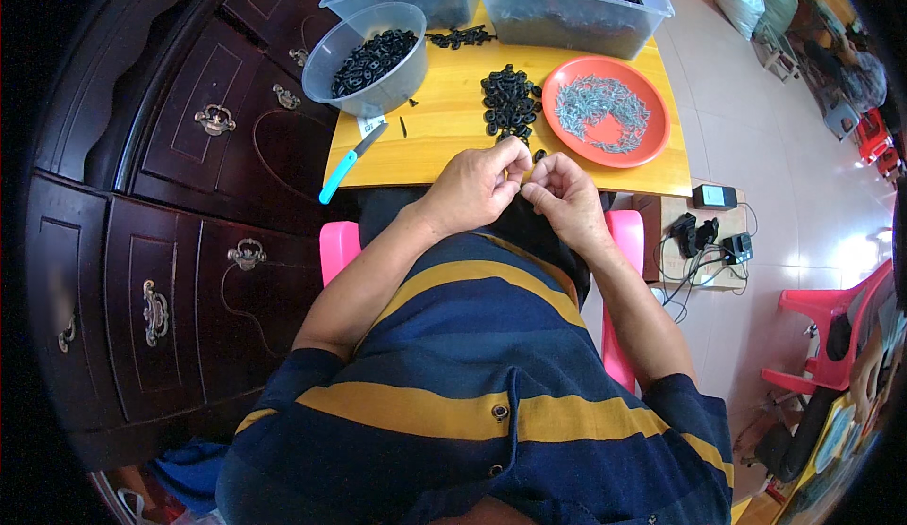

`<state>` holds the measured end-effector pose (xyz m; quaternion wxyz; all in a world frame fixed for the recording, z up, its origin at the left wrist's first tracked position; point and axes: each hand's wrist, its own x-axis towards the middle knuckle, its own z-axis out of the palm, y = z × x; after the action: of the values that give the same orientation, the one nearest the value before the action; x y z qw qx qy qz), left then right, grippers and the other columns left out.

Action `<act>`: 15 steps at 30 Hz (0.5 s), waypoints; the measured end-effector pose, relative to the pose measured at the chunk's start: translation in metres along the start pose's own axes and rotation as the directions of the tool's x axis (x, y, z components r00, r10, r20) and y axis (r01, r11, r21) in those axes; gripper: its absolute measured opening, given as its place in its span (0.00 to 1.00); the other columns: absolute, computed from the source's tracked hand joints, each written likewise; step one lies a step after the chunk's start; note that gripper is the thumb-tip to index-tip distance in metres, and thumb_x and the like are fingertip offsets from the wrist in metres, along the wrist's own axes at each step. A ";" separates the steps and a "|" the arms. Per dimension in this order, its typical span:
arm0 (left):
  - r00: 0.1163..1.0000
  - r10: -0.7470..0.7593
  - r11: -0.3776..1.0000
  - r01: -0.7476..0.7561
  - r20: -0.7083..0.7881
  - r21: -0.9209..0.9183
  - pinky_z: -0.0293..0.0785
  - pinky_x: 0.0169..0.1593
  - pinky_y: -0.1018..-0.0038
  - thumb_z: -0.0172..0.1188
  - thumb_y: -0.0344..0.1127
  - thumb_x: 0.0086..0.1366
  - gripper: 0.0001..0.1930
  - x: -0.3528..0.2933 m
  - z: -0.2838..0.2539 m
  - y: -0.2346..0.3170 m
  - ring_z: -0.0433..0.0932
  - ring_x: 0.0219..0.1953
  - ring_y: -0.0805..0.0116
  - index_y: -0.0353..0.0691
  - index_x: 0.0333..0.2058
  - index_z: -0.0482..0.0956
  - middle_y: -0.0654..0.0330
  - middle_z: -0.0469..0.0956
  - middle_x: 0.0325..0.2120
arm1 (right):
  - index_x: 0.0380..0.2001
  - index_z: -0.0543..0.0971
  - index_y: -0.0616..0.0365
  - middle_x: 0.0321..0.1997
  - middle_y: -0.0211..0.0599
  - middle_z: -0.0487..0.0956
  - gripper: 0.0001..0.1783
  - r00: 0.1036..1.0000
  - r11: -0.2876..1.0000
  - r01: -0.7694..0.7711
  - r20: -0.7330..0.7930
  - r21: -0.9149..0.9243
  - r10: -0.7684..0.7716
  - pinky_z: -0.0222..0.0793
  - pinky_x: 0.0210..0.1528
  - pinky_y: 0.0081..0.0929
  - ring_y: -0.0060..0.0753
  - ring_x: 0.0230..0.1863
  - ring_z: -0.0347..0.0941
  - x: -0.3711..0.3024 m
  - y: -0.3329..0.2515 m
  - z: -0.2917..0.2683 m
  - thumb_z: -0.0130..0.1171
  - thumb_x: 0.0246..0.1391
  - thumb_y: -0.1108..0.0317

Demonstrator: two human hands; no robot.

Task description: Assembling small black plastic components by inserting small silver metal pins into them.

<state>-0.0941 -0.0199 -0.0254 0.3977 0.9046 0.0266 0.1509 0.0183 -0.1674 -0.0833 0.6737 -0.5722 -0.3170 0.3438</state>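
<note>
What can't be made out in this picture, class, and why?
Head view: whether left hand or right hand holds anything; their grip hides it.
Head view: exact shape of grey pieces on red plate, too small.
Head view: far end of left box, cut off by top edge.

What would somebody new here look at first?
Probably the bright red plate of small silvery pieces, on the right of the yellow table. Next, maybe the turquoise-handled knife at the table's near left corner. The left hand and right hand are close together at the near edge, by the black rings.
</note>
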 end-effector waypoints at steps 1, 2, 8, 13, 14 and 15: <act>1.000 0.001 1.000 -0.001 0.000 0.000 0.71 0.30 0.73 0.59 0.21 0.59 0.10 0.000 0.000 0.000 0.74 0.23 0.70 0.38 0.39 0.71 0.60 0.76 0.24 | 0.34 0.71 0.57 0.27 0.22 0.73 0.09 1.000 1.000 -0.002 0.010 -0.002 0.002 0.68 0.29 0.13 0.12 0.26 0.70 0.000 0.001 0.000 0.62 0.57 0.79; 1.000 0.016 1.000 -0.016 0.000 0.025 0.71 0.29 0.73 0.59 0.21 0.59 0.10 0.001 0.000 0.001 0.74 0.23 0.71 0.38 0.39 0.71 0.61 0.75 0.23 | 0.34 0.71 0.57 0.27 0.22 0.73 0.09 1.000 1.000 -0.002 0.009 -0.002 0.002 0.68 0.29 0.13 0.12 0.26 0.70 0.000 0.002 0.000 0.62 0.57 0.79; 0.999 0.032 0.999 -0.032 -0.019 0.003 0.69 0.29 0.74 0.59 0.22 0.60 0.10 0.003 -0.001 -0.003 0.72 0.22 0.73 0.39 0.39 0.71 0.62 0.75 0.23 | 0.33 0.71 0.57 0.26 0.22 0.73 0.10 1.000 1.000 -0.022 -0.023 0.001 0.022 0.68 0.28 0.13 0.12 0.26 0.69 0.000 -0.001 0.001 0.63 0.56 0.79; 1.000 -0.027 1.000 0.027 -0.008 -0.013 0.75 0.34 0.64 0.58 0.22 0.58 0.09 0.002 -0.005 0.006 0.81 0.30 0.54 0.38 0.38 0.71 0.54 0.78 0.25 | 0.33 0.70 0.56 0.28 0.22 0.73 0.11 1.000 0.999 0.001 -0.023 0.038 0.000 0.69 0.29 0.14 0.12 0.27 0.69 -0.001 -0.001 0.002 0.64 0.56 0.78; 1.000 -0.015 0.999 0.015 -0.009 -0.039 0.72 0.32 0.70 0.59 0.22 0.59 0.10 0.002 -0.004 0.004 0.76 0.26 0.65 0.38 0.38 0.71 0.59 0.76 0.24 | 0.33 0.70 0.56 0.28 0.22 0.73 0.11 1.000 0.999 0.003 -0.013 0.033 -0.002 0.69 0.29 0.14 0.12 0.27 0.69 -0.001 -0.001 0.002 0.64 0.56 0.78; 1.000 -0.003 0.998 0.003 -0.010 -0.064 0.70 0.30 0.76 0.59 0.22 0.60 0.10 0.002 -0.003 0.003 0.71 0.23 0.76 0.38 0.39 0.71 0.64 0.74 0.22 | 0.34 0.69 0.55 0.28 0.22 0.73 0.12 1.000 0.999 0.011 -0.015 0.046 -0.011 0.69 0.29 0.14 0.12 0.27 0.69 -0.002 -0.001 0.002 0.64 0.56 0.78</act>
<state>-0.0937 -0.0192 -0.0213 0.4266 0.8906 0.0250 0.1555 0.0159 -0.1685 -0.0822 0.6910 -0.5573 -0.3070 0.3430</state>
